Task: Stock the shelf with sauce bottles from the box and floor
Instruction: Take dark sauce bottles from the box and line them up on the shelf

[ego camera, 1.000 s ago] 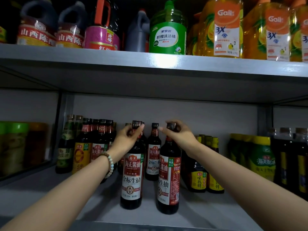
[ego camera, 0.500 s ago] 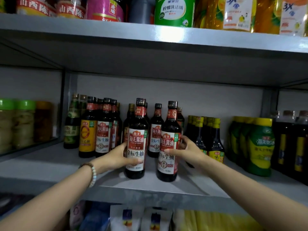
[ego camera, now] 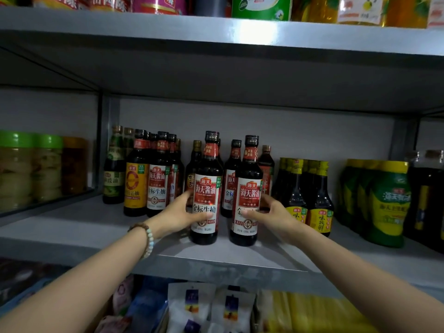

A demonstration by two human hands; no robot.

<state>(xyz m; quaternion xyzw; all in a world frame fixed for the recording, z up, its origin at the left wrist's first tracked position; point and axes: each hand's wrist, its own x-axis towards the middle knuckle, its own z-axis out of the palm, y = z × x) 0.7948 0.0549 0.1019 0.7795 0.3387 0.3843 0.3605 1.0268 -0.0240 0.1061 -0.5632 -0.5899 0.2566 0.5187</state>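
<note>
Two dark soy sauce bottles with red-and-white labels stand upright near the front of the grey middle shelf point(ego camera: 72, 231). My left hand point(ego camera: 179, 216) wraps the lower body of the left bottle point(ego camera: 206, 188), thumb across its label. My right hand point(ego camera: 271, 217) grips the lower body of the right bottle point(ego camera: 248, 191) from its right side. Behind them stand more of the same bottles point(ego camera: 157, 174), in rows toward the back wall.
Yellow-capped dark bottles point(ego camera: 319, 200) stand right of my right hand, green pouches point(ego camera: 386, 203) further right. Green-lidded jars point(ego camera: 31, 169) fill the left bay behind an upright post. A shelf of large jugs hangs above. Packets point(ego camera: 211, 308) lie on the shelf below.
My hands slid from the bottle caps down to the lower bodies of the two front bottles. The view has tilted down, so the lower shelf now shows.
</note>
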